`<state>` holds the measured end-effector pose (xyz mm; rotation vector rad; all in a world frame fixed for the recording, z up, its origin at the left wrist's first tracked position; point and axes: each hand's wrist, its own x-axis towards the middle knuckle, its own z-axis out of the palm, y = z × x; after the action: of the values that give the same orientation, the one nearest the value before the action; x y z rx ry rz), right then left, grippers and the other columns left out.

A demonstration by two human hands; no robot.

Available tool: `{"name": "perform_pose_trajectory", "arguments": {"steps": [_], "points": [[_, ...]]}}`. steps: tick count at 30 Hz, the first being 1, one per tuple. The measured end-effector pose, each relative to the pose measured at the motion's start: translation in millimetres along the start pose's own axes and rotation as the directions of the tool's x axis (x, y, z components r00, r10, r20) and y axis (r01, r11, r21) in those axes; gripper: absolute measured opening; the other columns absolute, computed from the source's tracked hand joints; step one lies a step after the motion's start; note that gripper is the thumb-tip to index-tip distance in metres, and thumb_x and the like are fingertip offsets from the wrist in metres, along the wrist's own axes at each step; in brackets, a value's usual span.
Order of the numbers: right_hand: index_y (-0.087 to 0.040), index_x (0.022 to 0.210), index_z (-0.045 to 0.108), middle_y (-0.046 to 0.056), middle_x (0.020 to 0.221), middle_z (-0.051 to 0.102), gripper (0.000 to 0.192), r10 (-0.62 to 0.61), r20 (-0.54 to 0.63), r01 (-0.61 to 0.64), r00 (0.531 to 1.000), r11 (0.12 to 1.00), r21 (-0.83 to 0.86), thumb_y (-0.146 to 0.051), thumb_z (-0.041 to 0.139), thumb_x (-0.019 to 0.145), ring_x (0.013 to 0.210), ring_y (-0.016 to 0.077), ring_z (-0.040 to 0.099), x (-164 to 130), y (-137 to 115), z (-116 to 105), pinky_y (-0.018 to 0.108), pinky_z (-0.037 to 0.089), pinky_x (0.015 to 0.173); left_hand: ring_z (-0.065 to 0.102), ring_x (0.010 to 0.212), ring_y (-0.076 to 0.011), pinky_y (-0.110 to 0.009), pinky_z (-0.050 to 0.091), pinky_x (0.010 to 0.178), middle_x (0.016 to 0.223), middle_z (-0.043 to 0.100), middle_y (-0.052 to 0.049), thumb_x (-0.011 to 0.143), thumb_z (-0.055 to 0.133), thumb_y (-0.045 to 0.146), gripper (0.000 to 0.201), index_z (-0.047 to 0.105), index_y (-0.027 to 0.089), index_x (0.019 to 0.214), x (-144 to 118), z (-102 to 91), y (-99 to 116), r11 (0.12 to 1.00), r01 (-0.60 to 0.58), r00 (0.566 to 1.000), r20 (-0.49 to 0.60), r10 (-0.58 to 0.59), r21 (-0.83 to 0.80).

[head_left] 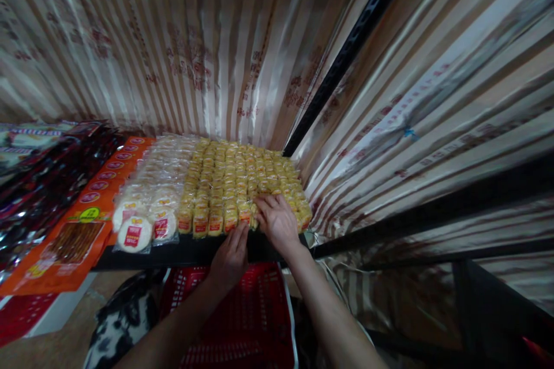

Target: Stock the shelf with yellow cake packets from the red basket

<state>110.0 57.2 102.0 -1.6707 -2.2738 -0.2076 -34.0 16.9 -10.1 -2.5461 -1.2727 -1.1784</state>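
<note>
Rows of small yellow snack packets (229, 184) stand close together on a dark shelf (168, 255), several with red labels at the front. My left hand (231, 256) reaches up from below, its fingers pressed together against a packet at the front edge. To its right, my right hand (279, 222) bends its fingers over a packet in the front rows, near the right end. Both thumbs and the far sides of the gripped packets are hidden. Clear-wrapped round white rice crackers (135, 233) with red labels lie just left of the yellow rows.
Orange snack bags (80, 233) overlap at the left, beside dark shiny packs (56, 167). Under the shelf sits a red basket (259, 305). A black upright post (341, 63) rises behind the packets, against striped plastic sheeting (208, 40). A black rail (433, 207) runs along the right.
</note>
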Motion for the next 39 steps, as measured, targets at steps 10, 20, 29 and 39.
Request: {"name": "perform_pose_trajectory", "arguments": {"steps": [10, 20, 29, 39], "points": [[-0.021, 0.097, 0.062, 0.007, 0.101, 0.067, 0.027, -0.099, 0.083, 0.104, 0.992, 0.992, -0.068, -0.038, 0.066, 0.076, 0.099, 0.0272, 0.052, 9.8, 9.1, -8.6, 0.039, 0.042, 0.083, 0.043, 0.127, -0.0238, -0.038, 0.046, 0.100, 0.130, 0.051, -0.019, 0.081, 0.033, 0.002, 0.059, 0.026, 0.004, 0.140, 1.0, 0.6, 1.2, 1.000, 0.004, 1.000, -0.011, -0.004, 0.006], [-0.020, 0.095, 0.065, 0.007, 0.091, 0.064, 0.019, -0.190, 0.135, 0.195, 0.973, 0.981, -0.025, -0.030, 0.065, 0.078, 0.094, 0.0227, 0.052, 15.1, 15.8, -4.0, 0.033, 0.043, 0.084, 0.042, 0.128, -0.0232, -0.038, 0.045, 0.101, 0.132, 0.050, -0.019, 0.083, 0.033, 0.003, 0.059, 0.023, 0.004, 0.141, -0.9, 2.6, 0.8, 1.000, 0.007, 1.000, -0.002, -0.007, 0.020], [-0.019, 0.096, 0.065, 0.008, 0.092, 0.063, 0.016, -0.199, 0.050, 0.196, 0.979, 0.979, 0.045, -0.027, 0.060, 0.082, 0.092, 0.0214, 0.052, 19.2, 20.5, 3.7, 0.035, 0.043, 0.085, 0.042, 0.128, -0.0232, -0.038, 0.045, 0.100, 0.132, 0.050, -0.019, 0.082, 0.033, 0.003, 0.057, 0.026, 0.003, 0.139, 2.8, -1.4, 3.0, 0.999, -0.001, 1.000, 0.024, 0.000, 0.040], [-0.019, 0.090, 0.061, 0.007, 0.089, 0.062, 0.012, -0.180, 0.037, 0.179, 0.983, 0.983, 0.039, -0.028, 0.056, 0.085, 0.088, 0.0206, 0.056, 17.6, 20.1, 9.5, 0.032, 0.045, 0.080, 0.048, 0.123, -0.0240, -0.039, 0.047, 0.098, 0.126, 0.056, -0.018, 0.080, 0.036, 0.002, 0.051, 0.042, 0.004, 0.130, 5.5, 0.4, 5.1, 0.995, -0.099, 0.995, -0.020, 0.099, -0.003]]}}
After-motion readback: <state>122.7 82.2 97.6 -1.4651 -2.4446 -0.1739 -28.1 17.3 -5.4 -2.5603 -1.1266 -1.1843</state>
